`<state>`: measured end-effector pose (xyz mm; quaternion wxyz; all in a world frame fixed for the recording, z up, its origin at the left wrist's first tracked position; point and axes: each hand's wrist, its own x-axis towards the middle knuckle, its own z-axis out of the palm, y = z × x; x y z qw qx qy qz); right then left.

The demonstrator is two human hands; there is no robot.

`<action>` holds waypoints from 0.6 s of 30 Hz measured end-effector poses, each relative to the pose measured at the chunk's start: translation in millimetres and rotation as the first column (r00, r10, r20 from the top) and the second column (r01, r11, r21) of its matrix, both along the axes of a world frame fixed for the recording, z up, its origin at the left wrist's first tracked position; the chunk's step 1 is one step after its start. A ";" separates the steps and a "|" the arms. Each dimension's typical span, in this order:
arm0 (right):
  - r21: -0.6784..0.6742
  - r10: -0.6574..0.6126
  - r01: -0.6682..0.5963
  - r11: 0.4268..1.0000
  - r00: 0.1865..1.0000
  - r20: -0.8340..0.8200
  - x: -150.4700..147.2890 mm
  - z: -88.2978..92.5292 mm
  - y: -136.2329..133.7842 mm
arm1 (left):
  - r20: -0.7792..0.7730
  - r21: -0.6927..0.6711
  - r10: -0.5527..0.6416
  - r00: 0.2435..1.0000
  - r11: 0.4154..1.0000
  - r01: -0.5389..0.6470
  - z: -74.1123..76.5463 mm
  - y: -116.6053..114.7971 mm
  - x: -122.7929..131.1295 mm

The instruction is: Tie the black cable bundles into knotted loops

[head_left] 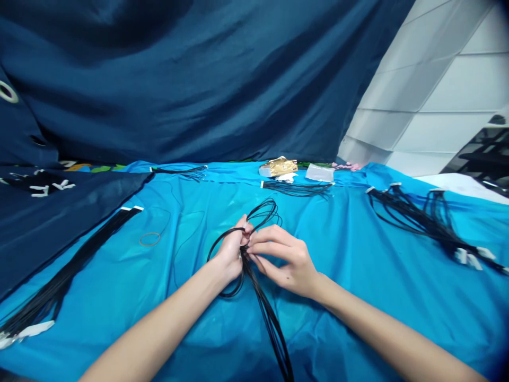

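A bundle of thin black cables (267, 302) runs from the near edge up to my hands in the middle of the blue cloth. My left hand (233, 249) is closed around the bundle, with loops of cable standing out above and to the left of the fingers. A small whitish piece shows at its fingertips, too small to name. Close against it, my right hand (284, 257) pinches at the same cables from the right, thumb and fingers together. The exact grip between the fingertips is partly hidden.
Black cable bundles with white connectors lie at the left (87, 249), far back (294, 187) and right (421, 225). An orange rubber band (150, 240) rests left of my hands. At the back stand a gold tissue pack (280, 167) and a clear plastic box (320, 172), before a dark blue curtain (199, 79).
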<state>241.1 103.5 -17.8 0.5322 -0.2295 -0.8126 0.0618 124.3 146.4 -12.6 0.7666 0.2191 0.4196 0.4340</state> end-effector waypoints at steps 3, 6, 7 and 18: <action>-0.290 0.060 -0.135 0.947 0.965 -0.254 0.4 5.5 -3.3 | -0.021 0.050 0.012 1.000 0.999 -0.011 -2.9 0.3 -1.4; -0.494 0.008 -0.328 0.805 0.839 -0.544 4.9 11.8 -2.0 | 0.015 0.105 -0.002 1.000 0.994 0.000 -2.9 -1.5 -1.9; -0.519 -0.034 -0.381 0.765 0.781 -0.624 7.7 14.6 -0.4 | 0.022 0.112 -0.009 1.000 0.994 0.006 -2.3 -2.4 -1.9; -0.186 -0.407 0.363 0.913 0.798 -0.444 31.2 27.1 5.0 | -0.048 0.340 0.156 0.987 0.931 -0.131 -3.6 -9.8 2.6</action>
